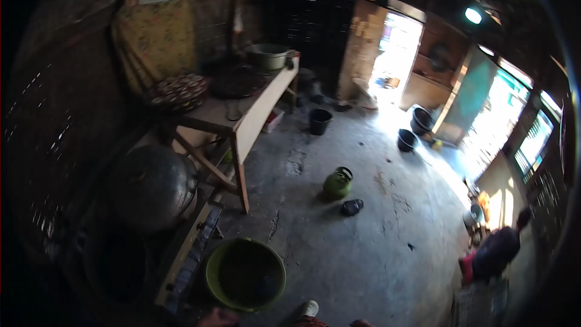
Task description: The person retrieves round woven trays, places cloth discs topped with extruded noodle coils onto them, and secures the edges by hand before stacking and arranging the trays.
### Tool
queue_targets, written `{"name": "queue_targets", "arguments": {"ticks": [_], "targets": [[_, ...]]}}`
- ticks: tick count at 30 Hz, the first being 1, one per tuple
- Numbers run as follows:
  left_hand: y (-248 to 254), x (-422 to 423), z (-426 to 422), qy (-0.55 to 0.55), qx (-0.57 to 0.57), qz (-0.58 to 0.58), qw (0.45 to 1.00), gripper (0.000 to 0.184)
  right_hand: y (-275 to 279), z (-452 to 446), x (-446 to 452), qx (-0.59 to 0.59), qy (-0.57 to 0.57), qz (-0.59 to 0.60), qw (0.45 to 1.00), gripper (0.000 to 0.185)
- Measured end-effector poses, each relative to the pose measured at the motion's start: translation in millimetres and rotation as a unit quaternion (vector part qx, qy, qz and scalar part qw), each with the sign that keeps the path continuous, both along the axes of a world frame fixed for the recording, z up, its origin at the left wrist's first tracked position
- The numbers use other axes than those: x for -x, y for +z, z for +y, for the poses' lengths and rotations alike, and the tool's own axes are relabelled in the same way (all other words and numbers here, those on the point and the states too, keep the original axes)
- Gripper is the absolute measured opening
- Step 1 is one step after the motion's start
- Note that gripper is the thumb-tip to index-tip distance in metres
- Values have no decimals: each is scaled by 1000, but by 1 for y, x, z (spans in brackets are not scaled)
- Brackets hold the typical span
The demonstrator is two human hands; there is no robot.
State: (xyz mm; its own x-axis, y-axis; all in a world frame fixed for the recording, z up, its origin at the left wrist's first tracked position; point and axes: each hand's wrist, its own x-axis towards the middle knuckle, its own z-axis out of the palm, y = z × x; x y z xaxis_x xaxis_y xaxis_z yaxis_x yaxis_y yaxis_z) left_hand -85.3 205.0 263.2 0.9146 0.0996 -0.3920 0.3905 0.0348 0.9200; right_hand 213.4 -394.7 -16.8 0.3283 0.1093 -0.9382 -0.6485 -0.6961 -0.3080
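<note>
At the bottom edge, my left hand [219, 317] shows dark and blurred, just below a wide green basin [213, 269]; whether it holds anything is too unclear to tell. Only a small part of my right hand [361, 323] appears at the bottom edge, right of my light-coloured shoe [310, 309], with its fingers hidden. Farther forward on the concrete floor stands a green gas cylinder [336, 185], and a small black bundle [351, 207] lies beside it.
A long wooden table [248, 127] at the left bears a basin [269, 57] and round trays. Below it sits a large metal pot [157, 184]. Black buckets [319, 122] stand farther back. A person [496, 254] is bent at the right, near a bright doorway [493, 121].
</note>
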Motion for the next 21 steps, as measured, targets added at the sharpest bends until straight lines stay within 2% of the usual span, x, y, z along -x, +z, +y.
{"name": "queue_targets", "arguments": {"ticks": [1, 3, 5, 6, 8, 9, 11, 12, 14, 15, 16, 18, 19, 21], "targets": [[-5, -33, -12, 5, 24, -22, 999, 46, 44, 4, -27, 43, 11, -29, 999, 36], [17, -120, -49, 122, 20, 127, 984, 57, 95, 1, -91, 65, 21, -99, 993, 38], [61, -194, -75, 130, 224, 66, 963, 63, 128, -5, -153, 62, 42, -181, 981, 41], [69, -222, -88, 142, 226, 58, 962, 63, 141, -2, -186, 54, 61, -229, 970, 42], [78, -269, -105, 257, 377, 20, 890, 53, 171, 32, -249, -4, 105, -314, 944, 45], [70, -288, -108, 268, 375, 17, 887, 53, 192, 64, -271, -55, 117, -336, 933, 47], [41, -328, -108, 244, 477, -23, 844, 44, 283, 182, -290, -216, 65, -305, 925, 42], [34, -350, -112, 302, 459, -8, 836, 38, 324, 236, -302, -207, 62, -192, 957, 31], [38, -387, -97, 295, 473, 3, 830, 43, 325, 312, -327, -356, 205, -195, 891, 33], [43, -406, -88, 282, 489, 19, 825, 48, 330, 351, -336, -389, 269, -176, 863, 39], [50, -427, -78, 287, 490, 18, 823, 48, 374, 390, -332, -452, 310, -223, 806, 38], [67, -469, -52, 313, 413, -4, 856, 44, 399, 448, -345, -446, 378, -229, 778, 34], [73, -492, -37, 318, 411, -8, 854, 44, 407, 469, -357, -449, 383, -227, 775, 34], [89, -542, 1, 380, 347, -35, 857, 53, 423, 512, -391, -436, 410, -344, 723, 32]]}}
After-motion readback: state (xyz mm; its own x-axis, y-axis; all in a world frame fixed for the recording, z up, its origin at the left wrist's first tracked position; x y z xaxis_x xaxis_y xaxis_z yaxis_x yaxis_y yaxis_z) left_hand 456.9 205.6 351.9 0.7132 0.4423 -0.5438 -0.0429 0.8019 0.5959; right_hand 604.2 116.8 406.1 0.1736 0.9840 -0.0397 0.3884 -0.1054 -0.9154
